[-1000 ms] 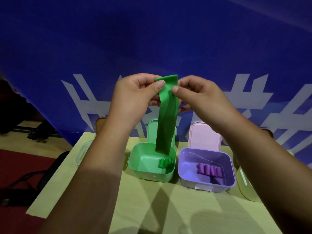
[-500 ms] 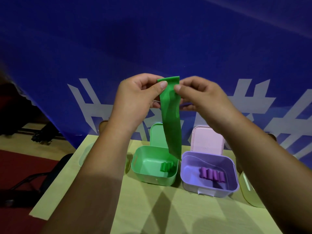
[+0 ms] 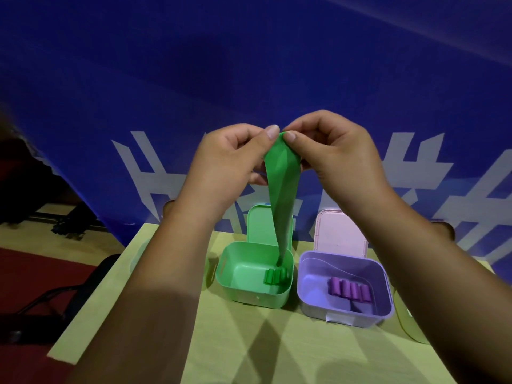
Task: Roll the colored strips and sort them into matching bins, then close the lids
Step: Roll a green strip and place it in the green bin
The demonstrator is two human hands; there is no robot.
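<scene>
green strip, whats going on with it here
A person holds the green strip up by its top end, pinched between the left hand and the right hand, apparently starting to roll it. The strip hangs down toward the green bin, which holds a few green rolls. Beside it, the purple bin holds purple rolls. The green lid and pink lid stand open.

1. Blue backdrop [image 3: 249, 65] fills the rear, with large white angular marks [image 3: 144, 173] across its lower part.
2. Worktop [image 3: 304, 356]: pale yellow-green, crossed by dark shadows.
3. Floor at left: red carpet [image 3: 41, 273], with a tan strip [image 3: 33, 234] beyond it.
4. Black chair frame [image 3: 55, 297] beside the worktop's left edge. Dark gear [image 3: 69, 225] further back, unclear.
5. Light dim; far left nearly black.
</scene>
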